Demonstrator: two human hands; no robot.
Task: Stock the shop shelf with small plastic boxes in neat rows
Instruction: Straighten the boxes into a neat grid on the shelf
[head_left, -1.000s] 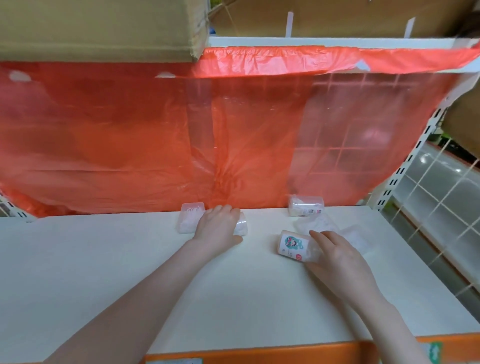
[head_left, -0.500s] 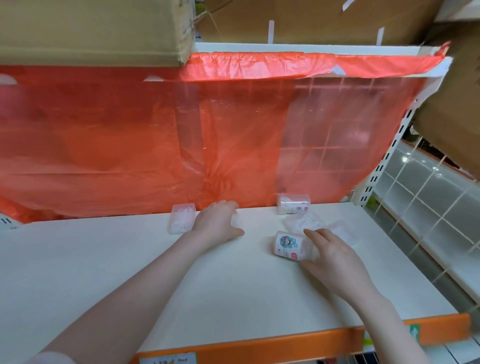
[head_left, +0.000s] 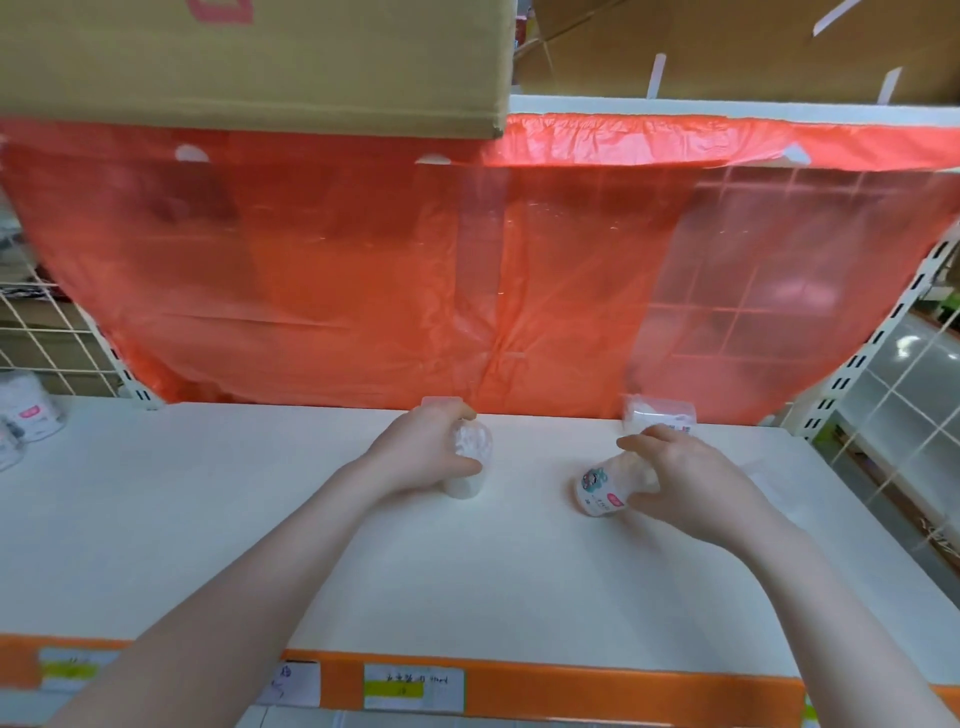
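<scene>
Since a second ago: both boxes lifted and drawn forward off the back row. Left to right on the white shelf (head_left: 519, 571): packets (head_left: 28, 415) at far left; left hand (head_left: 421, 457), fingers curled round a clear box (head_left: 467, 462); another box (head_left: 441, 402) behind; right hand (head_left: 691, 483) gripping a labelled box (head_left: 602, 488), print unreadable; fourth box (head_left: 657, 413) at back. Behind, orange plastic sheet (head_left: 363, 270); cardboard carton (head_left: 249, 57) above; price tags (head_left: 413, 686) on the orange edge.

Two small clear plastic boxes sit mid-shelf (head_left: 519, 571), one plain box (head_left: 466, 462) and one labelled box (head_left: 605, 486), with two more boxes (head_left: 657, 413) at the back.
</scene>
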